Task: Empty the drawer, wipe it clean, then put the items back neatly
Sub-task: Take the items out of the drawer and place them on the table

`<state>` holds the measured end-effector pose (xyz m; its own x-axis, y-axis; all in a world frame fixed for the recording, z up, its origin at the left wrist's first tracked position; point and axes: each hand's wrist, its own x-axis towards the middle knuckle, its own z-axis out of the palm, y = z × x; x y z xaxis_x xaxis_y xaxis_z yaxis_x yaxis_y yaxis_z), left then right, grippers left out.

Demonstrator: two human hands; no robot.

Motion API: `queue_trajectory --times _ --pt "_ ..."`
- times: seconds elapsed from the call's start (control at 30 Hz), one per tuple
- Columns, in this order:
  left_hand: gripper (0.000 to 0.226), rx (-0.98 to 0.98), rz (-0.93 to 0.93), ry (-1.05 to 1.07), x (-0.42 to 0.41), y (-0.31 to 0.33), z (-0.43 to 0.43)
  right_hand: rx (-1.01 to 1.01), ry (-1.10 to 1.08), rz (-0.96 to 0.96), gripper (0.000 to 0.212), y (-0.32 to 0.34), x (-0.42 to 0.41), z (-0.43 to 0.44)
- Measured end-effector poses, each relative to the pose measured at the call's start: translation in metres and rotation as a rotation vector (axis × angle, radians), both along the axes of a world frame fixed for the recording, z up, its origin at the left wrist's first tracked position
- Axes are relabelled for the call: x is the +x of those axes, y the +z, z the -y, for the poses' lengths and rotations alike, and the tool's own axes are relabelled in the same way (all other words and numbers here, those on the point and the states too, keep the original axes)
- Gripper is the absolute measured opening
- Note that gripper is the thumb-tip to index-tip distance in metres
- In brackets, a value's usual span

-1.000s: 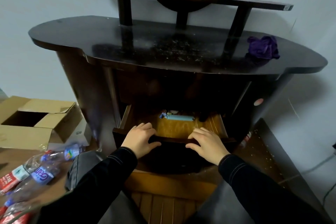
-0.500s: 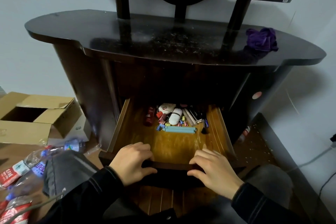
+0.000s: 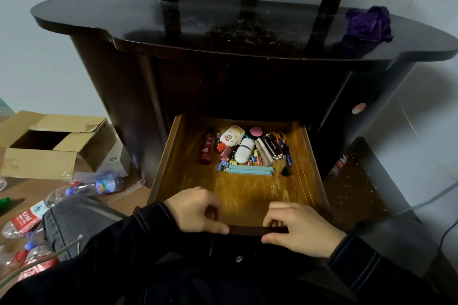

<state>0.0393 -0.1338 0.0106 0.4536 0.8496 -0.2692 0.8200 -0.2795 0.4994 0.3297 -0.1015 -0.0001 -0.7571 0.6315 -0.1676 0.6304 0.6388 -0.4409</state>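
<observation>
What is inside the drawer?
In the drawer: a red bottle, white case, blue sticks, scissors and binder clips, at its back. The left hand and right hand partly cover its front.

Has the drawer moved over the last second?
Yes. The drawer has slid out of the cabinet, toward the person, pulled by the left hand and right hand on its front edge.

The room is dim, lit softly from above. The amber wooden drawer point(image 3: 247, 190) is the brightest patch, with a faint shadow across its near end, while the dark recess point(image 3: 235, 91) above it is almost black. The glossy black tabletop point(image 3: 198, 30) carries pale glare. Wide-angle bending curves the edges, and the corners look soft.
</observation>
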Motion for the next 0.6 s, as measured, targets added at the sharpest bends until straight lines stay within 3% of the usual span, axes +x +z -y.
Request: queue_trajectory --times 0.2,0.37,0.47,0.6 --pt "0.028 -0.006 0.166 0.146 0.002 0.000 -0.032 -0.037 -0.129 0.021 0.028 0.009 -0.011 -0.033" --pt "0.027 -0.127 0.252 0.428 0.009 -0.016 -0.101 -0.150 -0.331 -0.003 0.022 -0.005 -0.044 -0.093" --pt "0.024 -0.090 0.197 0.556 0.016 -0.040 -0.138 -0.226 -0.498 -0.130 0.019 -0.031 -0.064 -0.127" --pt "0.018 0.049 0.068 0.631 0.012 -0.075 -0.148 -0.138 -0.614 -0.176 0.012 -0.071 -0.065 -0.153"
